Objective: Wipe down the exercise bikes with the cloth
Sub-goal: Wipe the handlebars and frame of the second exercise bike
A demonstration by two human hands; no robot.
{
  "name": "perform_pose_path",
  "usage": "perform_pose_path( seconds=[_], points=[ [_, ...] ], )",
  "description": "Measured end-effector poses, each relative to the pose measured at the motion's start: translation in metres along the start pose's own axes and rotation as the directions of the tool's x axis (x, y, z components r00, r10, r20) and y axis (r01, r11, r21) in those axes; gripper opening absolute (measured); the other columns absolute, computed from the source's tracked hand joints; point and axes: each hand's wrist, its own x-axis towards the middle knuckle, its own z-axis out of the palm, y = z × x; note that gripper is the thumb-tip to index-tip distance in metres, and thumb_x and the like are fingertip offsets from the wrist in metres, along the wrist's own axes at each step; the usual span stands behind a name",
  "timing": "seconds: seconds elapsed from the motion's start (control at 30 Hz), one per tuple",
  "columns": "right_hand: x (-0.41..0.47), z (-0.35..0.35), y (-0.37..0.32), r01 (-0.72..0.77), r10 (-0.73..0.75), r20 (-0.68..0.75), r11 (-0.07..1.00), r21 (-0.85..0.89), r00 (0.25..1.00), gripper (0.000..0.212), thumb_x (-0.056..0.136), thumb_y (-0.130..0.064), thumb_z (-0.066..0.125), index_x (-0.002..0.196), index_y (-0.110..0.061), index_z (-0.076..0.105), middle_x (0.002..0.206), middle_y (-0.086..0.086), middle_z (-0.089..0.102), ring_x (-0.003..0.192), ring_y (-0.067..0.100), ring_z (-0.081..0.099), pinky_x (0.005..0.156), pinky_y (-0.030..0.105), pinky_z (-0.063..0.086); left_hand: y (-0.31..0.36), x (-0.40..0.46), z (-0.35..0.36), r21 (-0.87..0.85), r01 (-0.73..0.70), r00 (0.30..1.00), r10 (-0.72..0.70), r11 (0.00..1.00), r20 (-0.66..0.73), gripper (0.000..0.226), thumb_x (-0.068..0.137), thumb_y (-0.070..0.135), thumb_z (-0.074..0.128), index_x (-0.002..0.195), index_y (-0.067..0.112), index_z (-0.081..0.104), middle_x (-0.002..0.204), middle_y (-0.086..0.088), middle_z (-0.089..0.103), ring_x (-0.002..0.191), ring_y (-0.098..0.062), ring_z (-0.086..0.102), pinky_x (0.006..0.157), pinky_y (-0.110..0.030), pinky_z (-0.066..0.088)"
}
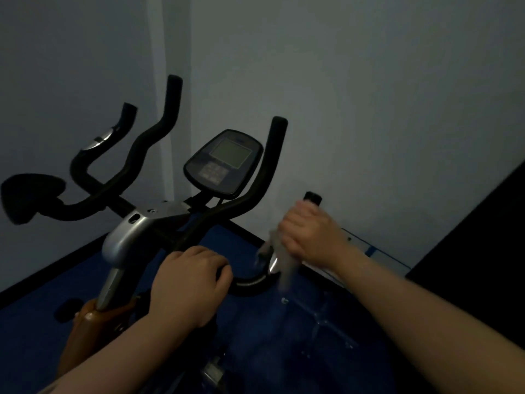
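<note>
Dim room, corner of two pale walls [369,95] at 12 o'clock, blue floor [270,336] below. One exercise bike [125,237] fills the centre and left of view, standing close to the corner; its silver head and post sit at about 8 o'clock from the console, the orange-brown frame [85,331] lower at 7 o'clock. Black handlebars [159,132] fan outward: two horns rise at 10 and 11 o'clock, one upright at 1 o'clock of the console, and a low curved bar runs toward 4 o'clock. A dark seat-shaped pad [28,197] shows at 9 o'clock, possibly a second bike; cannot tell. The console [224,163] with a grey screen sits at centre, tilted toward the rider. Left hand [190,282] has fingers curled round the lower bar, gripping it; judged purpose is to steady the bike against the push of wiping. Right hand [309,231], at 4 o'clock of the console, is closed round the right grip [312,198] with the cloth [284,265] bunched between palm and bar, loose ends hanging below the fist and blurred. Wrapping the cloth round the bar lets one stroke cover its whole girth. Judgement: the wipe is on the right grip; console, horns and frame probably remain.
</note>
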Motion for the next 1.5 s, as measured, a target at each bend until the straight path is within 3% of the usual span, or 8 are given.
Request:
perform_pose_path(
  seconds=[0.3,0.4,0.5,0.77,0.97,1.1,1.33,1.5],
  points=[
    [-0.012,0.015,-0.035,-0.324,0.336,-0.082,0.937,0.131,0.938,0.023,0.085,-0.024,0.048,0.08,-0.012,0.067,0.084,0.002,0.065,0.099,0.023,0.058,0.116,0.043,0.018,0.002,0.0,-0.001,0.004,-0.002,1.0,0.002,1.0,0.004,0.051,0.086,0.048,0.02,0.083,0.033,0.069,0.091,0.019,0.069,0.1,-0.001,0.059,0.076,-0.024,0.04],
    [0.006,-0.006,0.026,-0.016,0.022,0.035,0.987,-0.158,0.999,0.026,0.084,-0.029,0.049,0.073,-0.013,0.065,0.072,0.004,0.064,0.081,0.024,0.062,0.102,0.04,0.039,0.003,-0.001,-0.002,-0.007,-0.009,1.0,0.009,1.0,0.023,0.05,0.085,0.047,0.021,0.083,0.032,0.07,0.091,0.017,0.07,0.1,-0.004,0.06,0.076,-0.027,0.042],
    [0.019,-0.012,0.047,-0.354,0.354,0.009,0.935,-0.001,0.935,0.032,0.087,-0.031,0.047,0.068,-0.009,0.058,0.063,0.009,0.059,0.062,0.028,0.058,0.061,0.033,0.048,0.004,-0.003,-0.003,0.0,-0.004,1.0,0.004,1.0,0.019,0.05,0.085,0.047,0.021,0.083,0.033,0.07,0.092,0.018,0.07,0.101,-0.004,0.061,0.075,-0.027,0.042],
    [0.021,0.023,-0.056,-0.565,0.992,0.113,-0.125,0.816,-0.057,0.027,0.102,-0.034,0.033,0.107,-0.026,0.058,0.084,-0.015,0.061,0.08,0.006,0.062,0.064,0.018,0.045,0.007,-0.002,-0.005,0.002,0.019,1.0,-0.019,1.0,0.001,0.043,0.083,0.045,0.028,0.072,0.033,0.068,0.08,0.017,0.069,0.088,-0.005,0.063,0.064,-0.026,0.038],
    [0.043,0.014,-0.041,-0.592,0.958,0.286,-0.233,0.771,-0.005,0.048,0.099,-0.05,0.024,0.142,-0.03,0.031,0.137,0.001,0.051,0.116,0.02,0.054,0.095,0.035,0.044,0.01,0.001,-0.006,0.02,0.027,0.999,-0.027,0.999,0.017,0.041,0.081,0.045,0.031,0.07,0.033,0.069,0.078,0.017,0.07,0.087,-0.007,0.065,0.062,-0.025,0.038],
    [0.054,0.012,-0.012,-0.696,0.995,0.026,0.048,0.716,0.095,0.029,0.098,-0.048,0.036,0.098,-0.025,0.054,0.093,-0.003,0.063,0.08,0.013,0.059,0.066,0.027,0.046,0.01,0.002,-0.006,0.028,0.048,0.999,-0.048,0.998,0.024,0.043,0.081,0.045,0.029,0.074,0.033,0.069,0.083,0.017,0.071,0.091,-0.007,0.065,0.065,-0.027,0.041],
    [0.049,0.015,-0.016,-0.434,0.928,0.227,-0.342,0.833,-0.297,0.047,0.102,-0.041,0.026,0.116,-0.011,0.061,0.111,0.007,0.066,0.098,0.02,0.061,0.08,0.025,0.043,0.009,0.0,-0.003,0.027,0.053,0.999,-0.053,0.998,0.006,0.045,0.082,0.046,0.027,0.078,0.034,0.07,0.088,0.017,0.071,0.095,-0.006,0.063,0.068,-0.027,0.038],
    [0.035,0.024,-0.103,-0.494,0.944,0.273,-0.329,0.805,-0.184,0.042,0.102,-0.036,0.028,0.138,-0.019,0.044,0.131,0.007,0.056,0.115,0.021,0.055,0.093,0.03,0.044,0.009,0.001,-0.003,0.014,0.066,0.998,-0.066,0.998,0.009,0.043,0.081,0.046,0.03,0.077,0.035,0.071,0.084,0.017,0.071,0.092,-0.006,0.064,0.068,-0.028,0.04]
  ],
)
